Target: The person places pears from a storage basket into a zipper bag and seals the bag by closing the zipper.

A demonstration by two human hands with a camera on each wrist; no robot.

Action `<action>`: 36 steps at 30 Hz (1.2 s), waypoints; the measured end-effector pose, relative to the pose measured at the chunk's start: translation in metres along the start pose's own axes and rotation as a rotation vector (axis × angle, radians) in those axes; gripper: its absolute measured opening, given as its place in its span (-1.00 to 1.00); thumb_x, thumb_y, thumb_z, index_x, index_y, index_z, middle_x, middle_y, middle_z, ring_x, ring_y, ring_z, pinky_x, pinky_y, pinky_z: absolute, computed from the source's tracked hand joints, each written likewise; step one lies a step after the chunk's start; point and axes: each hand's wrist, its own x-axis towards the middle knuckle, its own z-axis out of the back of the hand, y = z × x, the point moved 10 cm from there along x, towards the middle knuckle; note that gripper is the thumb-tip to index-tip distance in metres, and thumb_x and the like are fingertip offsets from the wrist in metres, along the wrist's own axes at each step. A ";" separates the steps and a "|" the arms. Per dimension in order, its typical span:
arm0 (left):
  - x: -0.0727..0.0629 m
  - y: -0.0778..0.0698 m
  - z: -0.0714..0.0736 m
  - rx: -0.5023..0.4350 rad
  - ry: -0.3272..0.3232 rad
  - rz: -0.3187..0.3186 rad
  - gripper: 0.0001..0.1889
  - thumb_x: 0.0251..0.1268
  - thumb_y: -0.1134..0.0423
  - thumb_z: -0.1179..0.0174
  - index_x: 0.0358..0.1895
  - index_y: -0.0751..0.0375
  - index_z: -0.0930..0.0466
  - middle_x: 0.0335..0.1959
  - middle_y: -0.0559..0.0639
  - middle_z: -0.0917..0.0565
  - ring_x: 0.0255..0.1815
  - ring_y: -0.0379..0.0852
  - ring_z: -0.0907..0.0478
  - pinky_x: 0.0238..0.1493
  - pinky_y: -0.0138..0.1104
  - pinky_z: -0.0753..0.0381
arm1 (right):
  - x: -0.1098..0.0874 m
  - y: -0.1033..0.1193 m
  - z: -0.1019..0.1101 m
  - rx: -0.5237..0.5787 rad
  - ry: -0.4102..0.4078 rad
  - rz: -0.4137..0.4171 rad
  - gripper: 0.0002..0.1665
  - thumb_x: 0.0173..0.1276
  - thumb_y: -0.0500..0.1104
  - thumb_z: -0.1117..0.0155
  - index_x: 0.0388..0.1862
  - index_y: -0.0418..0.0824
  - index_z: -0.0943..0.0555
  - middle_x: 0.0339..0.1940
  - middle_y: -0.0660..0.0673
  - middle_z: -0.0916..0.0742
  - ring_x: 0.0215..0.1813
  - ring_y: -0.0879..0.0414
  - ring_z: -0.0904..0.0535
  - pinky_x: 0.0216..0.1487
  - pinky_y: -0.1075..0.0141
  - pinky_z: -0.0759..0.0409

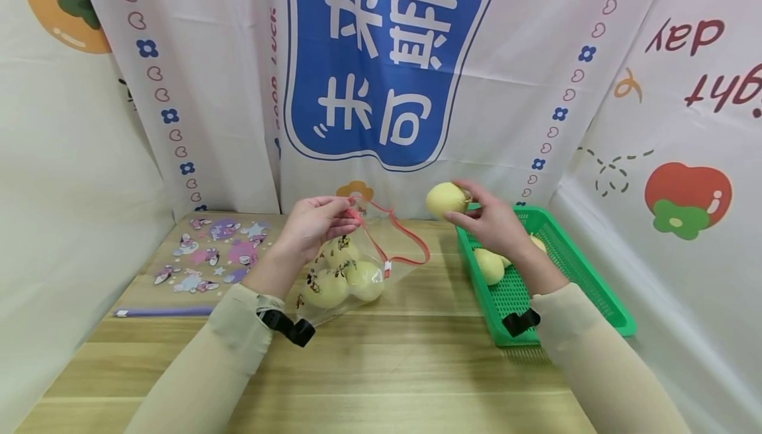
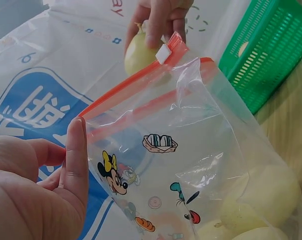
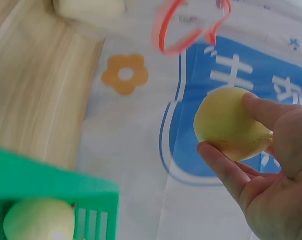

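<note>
Your right hand [image 1: 497,222] holds one yellow-green pear [image 1: 445,199] between the fingers, raised near the back left corner of the green basket [image 1: 580,268]. The fingers of your left hand [image 1: 315,222] are pinching the red zip edge [image 2: 123,89] of a transparent bag [image 2: 191,130], whose mouth stands apart. On this bag you can see a cartoon mouse [image 2: 112,172] with a yellow bow; the bagged pears [image 1: 326,288] lie low inside.

The back cloth [image 1: 518,57] bears a blue badge [image 1: 383,57] with the white characters 未来可期, turned sideways, and beside it "GOOD LUCK" runs vertically. On the right cloth [image 1: 655,116], "day" is upside down.

The basket's right rim is near this cloth, and the basket pears [image 1: 489,266] are inside. A purple-zip bag [image 1: 211,255] lies flat at your left. Between bag and basket the wood of the table [image 1: 381,381] shows, widening toward you.
</note>
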 end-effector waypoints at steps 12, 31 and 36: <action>0.000 0.000 0.002 0.006 -0.009 -0.006 -0.63 0.72 0.29 -0.16 0.39 0.39 -0.62 -0.34 -0.02 -0.84 -0.37 -0.24 -0.81 -0.17 -0.45 -0.89 | -0.010 0.052 -0.033 0.079 0.044 0.111 -0.16 0.55 -0.01 -0.52 0.72 0.07 -0.40 0.37 -0.25 -0.69 0.15 -0.16 -0.84 0.14 -0.03 -0.90; 0.001 -0.001 0.003 0.022 -0.021 -0.019 -0.64 0.74 0.27 -0.16 0.38 0.39 -0.62 -0.33 -0.01 -0.83 -0.35 -0.23 -0.80 -0.14 -0.44 -0.89 | -0.017 0.078 -0.075 0.150 0.180 0.133 -0.25 0.47 0.09 -0.58 0.56 0.05 -0.54 0.19 -0.19 -0.75 -0.05 0.03 -0.83 -0.17 0.23 -0.85; 0.000 -0.001 0.002 0.027 -0.017 -0.016 -0.62 0.74 0.24 -0.17 0.39 0.39 -0.61 -0.32 -0.02 -0.83 -0.33 -0.24 -0.80 -0.11 -0.45 -0.89 | -0.015 0.074 -0.093 0.124 0.245 0.094 -0.24 0.48 0.15 -0.55 0.54 -0.03 -0.52 0.22 -0.17 -0.78 -0.05 0.07 -0.82 -0.15 0.25 -0.82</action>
